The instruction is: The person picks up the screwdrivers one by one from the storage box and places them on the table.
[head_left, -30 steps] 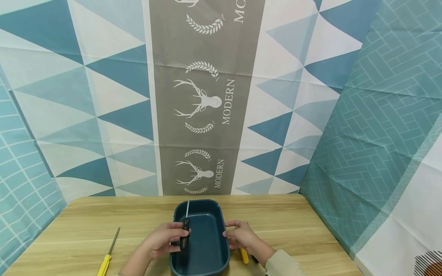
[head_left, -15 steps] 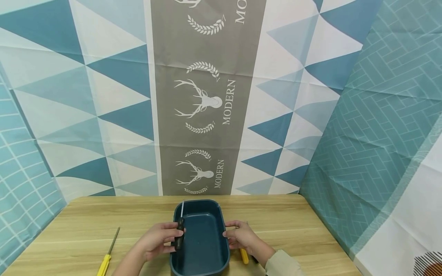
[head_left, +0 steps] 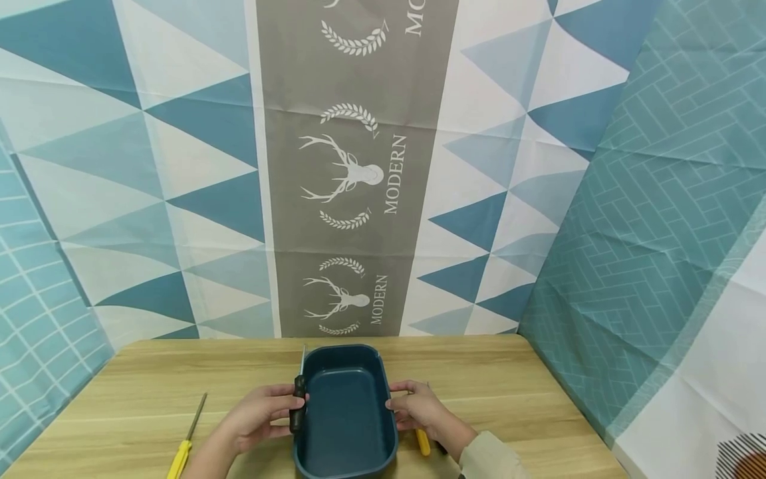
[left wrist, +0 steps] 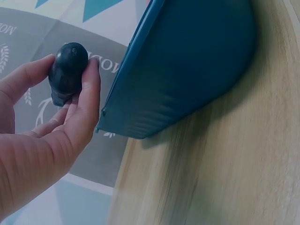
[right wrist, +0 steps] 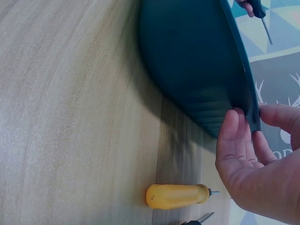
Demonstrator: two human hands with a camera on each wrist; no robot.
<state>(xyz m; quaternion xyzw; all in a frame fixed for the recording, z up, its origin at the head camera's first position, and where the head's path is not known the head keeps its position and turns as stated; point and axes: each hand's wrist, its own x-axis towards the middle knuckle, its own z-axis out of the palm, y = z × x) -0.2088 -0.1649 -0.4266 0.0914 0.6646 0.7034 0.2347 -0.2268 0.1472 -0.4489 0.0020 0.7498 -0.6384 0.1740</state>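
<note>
A dark blue rectangular bin (head_left: pixel 347 426) stands on the wooden table. My left hand (head_left: pixel 257 414) grips a screwdriver (head_left: pixel 297 407) by its black handle, thumb on one side and fingers on the other. In the head view the screwdriver overlaps the bin's left rim, its thin metal shaft pointing away from me. From the left wrist, the round handle end (left wrist: pixel 70 61) shows above the rim, beside the bin's outer wall (left wrist: pixel 168 70). My right hand (head_left: pixel 420 409) pinches the bin's right rim, thumb inside and fingers against the outer wall (right wrist: pixel 197 61).
A yellow-handled screwdriver (head_left: pixel 182 456) lies on the table (head_left: pixel 137 392) to the left. Right of the bin lie an orange-yellow-handled screwdriver (right wrist: pixel 176 196) and a dark-handled tool (right wrist: pixel 192 222), partly under my right forearm in the head view. Patterned cloth (head_left: pixel 353 219) hangs behind the table.
My left hand has moved left with the black-handled screwdriver, from over the bin's inside to its left rim. The right hand stays at the right rim, and the bin has not moved.
</note>
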